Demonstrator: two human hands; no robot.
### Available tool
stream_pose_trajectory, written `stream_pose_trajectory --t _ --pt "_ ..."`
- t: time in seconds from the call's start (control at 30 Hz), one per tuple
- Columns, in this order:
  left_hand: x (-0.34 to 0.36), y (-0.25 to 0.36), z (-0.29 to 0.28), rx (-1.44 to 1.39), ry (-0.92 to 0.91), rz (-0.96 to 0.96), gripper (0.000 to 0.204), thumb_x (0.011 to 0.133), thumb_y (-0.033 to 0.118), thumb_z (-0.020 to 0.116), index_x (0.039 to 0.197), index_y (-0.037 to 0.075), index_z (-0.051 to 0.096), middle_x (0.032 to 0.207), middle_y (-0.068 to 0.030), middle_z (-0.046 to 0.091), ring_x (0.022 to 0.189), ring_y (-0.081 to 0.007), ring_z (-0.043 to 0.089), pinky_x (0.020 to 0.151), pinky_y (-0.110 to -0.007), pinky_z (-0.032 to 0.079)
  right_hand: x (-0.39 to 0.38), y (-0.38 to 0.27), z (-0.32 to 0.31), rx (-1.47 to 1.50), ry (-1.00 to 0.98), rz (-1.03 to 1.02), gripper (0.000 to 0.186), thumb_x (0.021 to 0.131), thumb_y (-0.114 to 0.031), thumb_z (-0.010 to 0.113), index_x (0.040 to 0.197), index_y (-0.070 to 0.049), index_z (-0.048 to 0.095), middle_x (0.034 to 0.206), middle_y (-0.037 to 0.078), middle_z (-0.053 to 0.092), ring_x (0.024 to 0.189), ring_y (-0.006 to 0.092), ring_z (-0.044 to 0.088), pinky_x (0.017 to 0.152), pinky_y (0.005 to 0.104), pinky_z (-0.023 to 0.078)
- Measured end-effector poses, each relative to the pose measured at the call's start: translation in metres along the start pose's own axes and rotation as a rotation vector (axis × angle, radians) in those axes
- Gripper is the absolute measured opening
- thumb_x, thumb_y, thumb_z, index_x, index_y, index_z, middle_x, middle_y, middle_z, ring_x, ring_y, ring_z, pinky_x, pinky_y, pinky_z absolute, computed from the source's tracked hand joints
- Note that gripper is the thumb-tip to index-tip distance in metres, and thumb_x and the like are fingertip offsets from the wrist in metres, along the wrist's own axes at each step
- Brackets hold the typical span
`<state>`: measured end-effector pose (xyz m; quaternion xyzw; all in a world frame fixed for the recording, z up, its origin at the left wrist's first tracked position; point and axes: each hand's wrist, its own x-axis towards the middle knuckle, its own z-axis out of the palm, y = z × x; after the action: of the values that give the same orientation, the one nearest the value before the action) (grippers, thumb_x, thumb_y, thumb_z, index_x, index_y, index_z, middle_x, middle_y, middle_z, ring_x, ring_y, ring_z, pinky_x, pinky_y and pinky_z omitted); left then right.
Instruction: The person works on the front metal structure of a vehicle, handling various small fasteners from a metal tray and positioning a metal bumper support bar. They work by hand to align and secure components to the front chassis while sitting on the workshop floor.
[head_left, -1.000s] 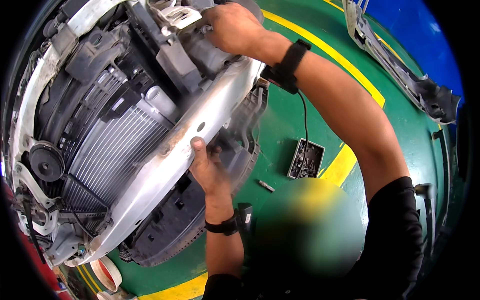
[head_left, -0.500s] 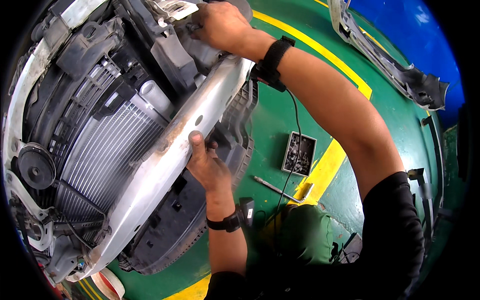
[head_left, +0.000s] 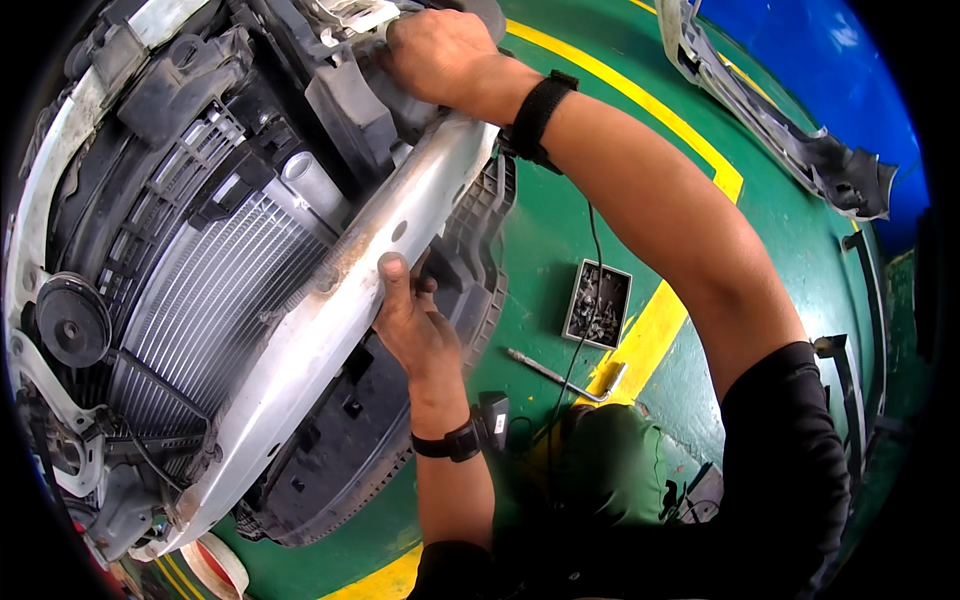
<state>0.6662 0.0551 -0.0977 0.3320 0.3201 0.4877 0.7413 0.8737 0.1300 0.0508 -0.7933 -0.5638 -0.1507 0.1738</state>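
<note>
Though it's brn-stained, silver beam (head_left: 310, 350) has oval holes.

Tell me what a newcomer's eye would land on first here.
Most likely the long silver bar slanting across the exposed vehicle front, with the left hand at its right edge and the right hand near its upper end. Next, perhaps the finned radiator to the bar's left, then the open box of small loose pieces on the green floor.
</note>
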Motion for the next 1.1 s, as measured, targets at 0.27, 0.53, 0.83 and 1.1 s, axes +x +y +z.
stream_pose_trajectory --t 0.27,0.53,0.83,1.1 --pt "0.002 -0.006 -0.003 -0.011 0.024 0.038 0.083 0.079 0.055 0.079 0.135 0.001 0.05 0.125 -0.0063 0.061 0.111 -0.0201 0.059 0.078 -0.028 0.039 0.008 0.001 0.017 0.03 0.078 -0.056 0.027 0.088 -0.014 0.053 0.106 0.002 0.066 0.101 0.021 0.071 0.096 0.0344 0.07 0.083 0.0418 0.056" --pt "0.002 -0.004 -0.002 -0.03 0.028 0.012 0.08 0.078 0.055 0.08 0.133 0.003 0.053 0.121 -0.0045 0.063 0.11 -0.019 0.06 0.079 -0.028 0.038 0.013 -0.003 0.004 0.041 0.018 -0.032 0.024 0.088 -0.014 0.055 0.1 -0.001 0.071 0.102 0.018 0.072 0.096 0.0355 0.07 0.083 0.0402 0.056" --pt "0.005 -0.006 -0.006 -0.064 0.018 0.025 0.079 0.078 0.052 0.081 0.134 0.003 0.052 0.12 -0.0044 0.063 0.111 -0.0199 0.06 0.078 -0.028 0.038 0.001 0.003 0.004 -0.025 0.023 -0.036 0.024 0.088 -0.013 0.053 0.097 -0.004 0.073 0.101 0.018 0.072 0.095 0.0354 0.07 0.081 0.0436 0.055" --pt "0.006 -0.014 -0.004 -0.045 0.048 0.053 0.078 0.078 0.054 0.081 0.13 0.003 0.055 0.116 -0.0034 0.065 0.105 -0.0175 0.061 0.077 -0.027 0.038 0.015 0.016 0.012 -0.052 0.077 -0.163 0.025 0.085 -0.013 0.052 0.094 -0.006 0.074 0.101 0.016 0.073 0.093 0.0328 0.07 0.079 0.0416 0.056"
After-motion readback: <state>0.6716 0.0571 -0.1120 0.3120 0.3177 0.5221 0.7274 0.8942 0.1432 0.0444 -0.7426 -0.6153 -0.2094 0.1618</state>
